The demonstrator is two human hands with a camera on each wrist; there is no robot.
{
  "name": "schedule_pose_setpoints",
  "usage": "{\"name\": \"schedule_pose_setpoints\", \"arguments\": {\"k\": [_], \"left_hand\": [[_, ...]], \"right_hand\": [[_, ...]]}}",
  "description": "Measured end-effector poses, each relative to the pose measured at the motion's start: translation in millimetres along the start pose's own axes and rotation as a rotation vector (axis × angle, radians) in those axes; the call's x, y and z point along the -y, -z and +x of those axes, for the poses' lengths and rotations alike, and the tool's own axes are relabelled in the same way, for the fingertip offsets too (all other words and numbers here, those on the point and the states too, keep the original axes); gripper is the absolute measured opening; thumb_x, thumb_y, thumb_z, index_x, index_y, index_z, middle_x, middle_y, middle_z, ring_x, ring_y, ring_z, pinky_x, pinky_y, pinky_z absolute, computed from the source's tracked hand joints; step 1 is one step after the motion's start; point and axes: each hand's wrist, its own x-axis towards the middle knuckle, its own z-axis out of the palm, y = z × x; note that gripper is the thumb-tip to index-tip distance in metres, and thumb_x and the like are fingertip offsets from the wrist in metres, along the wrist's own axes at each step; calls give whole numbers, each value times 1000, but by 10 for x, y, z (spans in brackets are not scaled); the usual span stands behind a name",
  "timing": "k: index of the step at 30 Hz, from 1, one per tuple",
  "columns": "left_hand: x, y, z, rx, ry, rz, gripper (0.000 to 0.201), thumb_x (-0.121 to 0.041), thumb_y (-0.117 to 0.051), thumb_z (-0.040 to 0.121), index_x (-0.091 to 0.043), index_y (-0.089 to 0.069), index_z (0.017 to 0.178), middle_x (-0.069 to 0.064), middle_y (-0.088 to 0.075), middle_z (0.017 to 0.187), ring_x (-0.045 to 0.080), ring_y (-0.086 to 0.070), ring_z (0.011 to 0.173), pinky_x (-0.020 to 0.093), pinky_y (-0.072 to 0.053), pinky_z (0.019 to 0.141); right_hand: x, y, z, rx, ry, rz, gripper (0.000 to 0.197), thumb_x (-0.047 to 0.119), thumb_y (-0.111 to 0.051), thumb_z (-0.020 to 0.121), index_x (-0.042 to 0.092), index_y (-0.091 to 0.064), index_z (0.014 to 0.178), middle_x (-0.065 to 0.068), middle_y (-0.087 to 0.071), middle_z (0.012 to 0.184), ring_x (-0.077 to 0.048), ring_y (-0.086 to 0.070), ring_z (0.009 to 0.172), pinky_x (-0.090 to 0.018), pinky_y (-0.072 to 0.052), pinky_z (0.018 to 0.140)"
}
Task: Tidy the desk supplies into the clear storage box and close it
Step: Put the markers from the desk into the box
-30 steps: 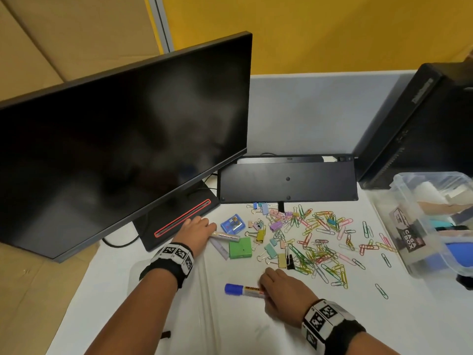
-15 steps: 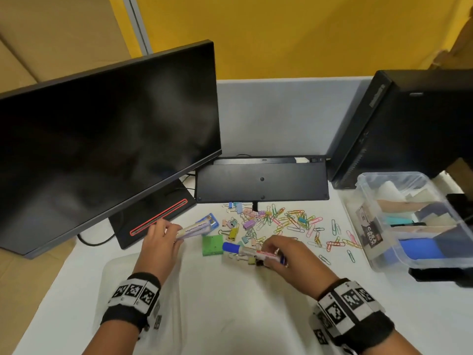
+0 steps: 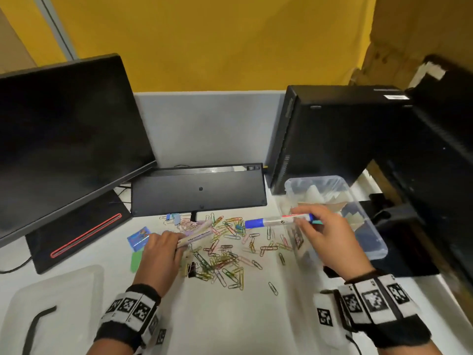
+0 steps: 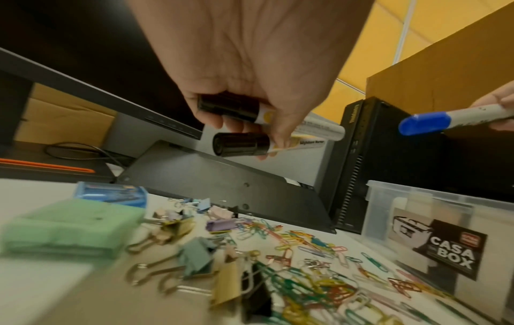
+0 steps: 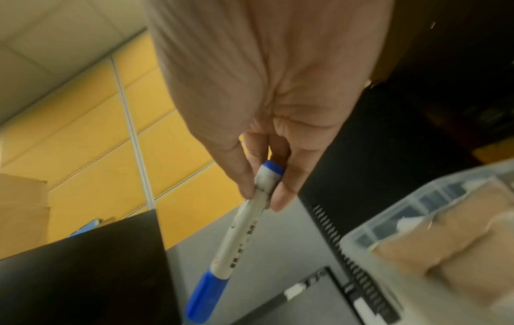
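yellow wall [image 3: 204,42] behind a grey partition [image 3: 210,129]; white desk [image 3: 230,316] below

Lighting: even, moderately bright, soft shadows.
Head view: edges bowed, right side smeared.
Wrist views: motion-blurred; foreground binder clips [image 4: 194,259] unsharp.

A blue-capped white marker [image 3: 277,221], multicoloured paper clips [image 3: 225,254], a green block [image 3: 136,261], a yellow wall [image 3: 204,42].

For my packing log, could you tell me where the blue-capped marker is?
The right hand holds the blue-capped marker above the clear storage box rim, right of the paper clips.
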Motion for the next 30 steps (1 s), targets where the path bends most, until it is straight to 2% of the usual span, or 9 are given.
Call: {"name": "schedule_pose_setpoints", "arguments": {"k": [3,7,13,16,18,21,25,28,30], "left_hand": [[-206,-91,63,-2,-36,-14,22,-31,-47,92,-19,-60,105,-1,-60,95,19,-40,86,37,-41,75],[-439,-186,96,16,-45,-28,17,-29,-47,95,-21,-58,104,-5,-57,94,14,-36,84,31,-34,71],[-648,-247,79,57,-38,-30,17,-27,-51,94,-21,-59,107,-6,-56,96,13,-37,85,28,-32,71],[-671,-238,53,72,-39,-29,18,-29,-49,94,-22,-58,108,-9,-54,96,13,-38,87,27,-32,72],[-677,-218,35,83,-33,-38,17,-30,-47,95,-24,-57,108,-11,-51,94,12,-38,86,26,-31,72],[-661,-194,11,97,-22,-39,19,-32,-45,96,-26,-57,108,-12,-50,95,12,-38,87,26,-32,73],[-630,-166,-28,120,-11,-42,19,-32,-46,95,-26,-58,109,-10,-54,96,12,-40,88,28,-34,74],[-684,-122,-61,135,-22,-114,16,-32,-49,94,-31,-56,108,-12,-54,95,11,-43,89,23,-34,73],[-776,-93,-67,153,-17,-202,20,-35,-51,93,-34,-55,112,-12,-55,98,7,-46,90,20,-35,74]], "right_hand": [[-228,407,117,-109,-73,-79,20,12,-56,92,20,-66,107,4,-62,104,-13,-60,93,-27,-51,81],[-534,775,367,-81,-255,-217,19,8,-53,91,16,-68,100,-4,-63,96,-16,-57,82,-20,-42,63],[-882,716,867,136,-502,-219,23,3,-51,91,8,-71,102,-8,-66,100,-22,-61,93,-30,-48,83],[-972,603,1017,308,-530,-290,30,21,-52,95,10,-63,120,-9,-64,118,-26,-59,113,-33,-46,98],[-1138,548,1129,301,-563,-325,37,25,-56,93,8,-59,126,-12,-62,122,-27,-59,113,-33,-49,95],[-1237,486,1190,194,-629,-286,39,11,-64,85,-5,-58,120,-23,-61,120,-34,-60,109,-38,-51,91],[-1147,457,1065,105,-614,-389,20,14,-55,90,0,-63,102,-19,-65,104,-31,-61,91,-33,-47,75],[-1032,473,894,104,-518,-358,22,14,-50,93,4,-65,107,-14,-65,105,-26,-59,91,-32,-47,78],[-910,442,717,50,-378,-287,24,15,-49,95,12,-62,115,-8,-64,107,-21,-60,95,-35,-51,84]]}}
